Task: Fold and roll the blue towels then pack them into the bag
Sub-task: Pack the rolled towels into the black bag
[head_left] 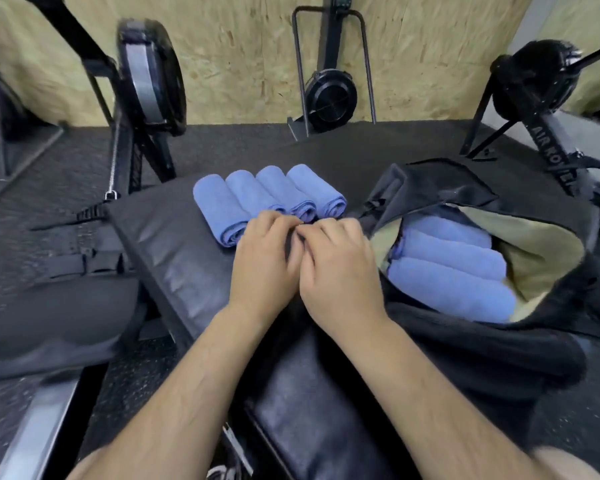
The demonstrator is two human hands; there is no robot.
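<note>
Several rolled blue towels [269, 199] lie side by side on a black padded bench [174, 244]. To the right stands an open black bag [465, 344] with a tan lining, and three more rolled blue towels [451, 271] are packed inside it. My left hand [264, 261] and my right hand [340, 268] are pressed together, knuckles up, just in front of the near ends of the rolls on the bench. Both hands have curled fingers. The fingertips are tucked out of sight and I see nothing held in them.
Rowing machines surround the bench: one flywheel [149, 74] at the left, one [333, 95] against the chipboard wall at the back, one [534, 77] at the right. A dark seat and strap [66, 265] sit left of the bench on black rubber floor.
</note>
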